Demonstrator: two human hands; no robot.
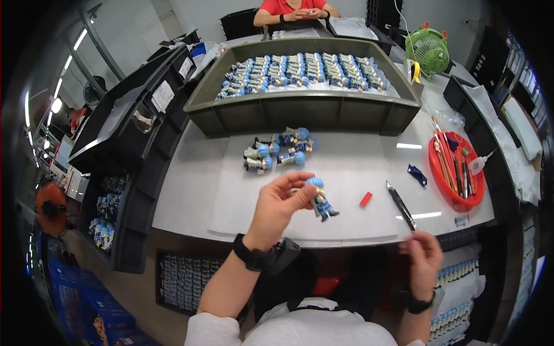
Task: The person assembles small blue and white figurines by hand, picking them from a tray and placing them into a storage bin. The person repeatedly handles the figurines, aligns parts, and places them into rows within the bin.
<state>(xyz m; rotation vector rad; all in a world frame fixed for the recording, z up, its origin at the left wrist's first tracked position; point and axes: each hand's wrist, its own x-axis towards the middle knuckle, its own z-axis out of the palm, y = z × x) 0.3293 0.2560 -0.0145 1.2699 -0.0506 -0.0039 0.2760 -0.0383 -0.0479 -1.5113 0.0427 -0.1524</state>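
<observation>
Pale worktop (358,158): our left hand (276,203) pinches a figurine (322,203), probably light, stiff, best held mid-body; right hand (424,256) loosely parted.

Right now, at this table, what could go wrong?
The black pen-like tool has one end near both your right hand and the table's front edge, so a nudge might knock it off. The blue-haired figurine is held between your left hand's thumb and fingers; it could slip.
</observation>
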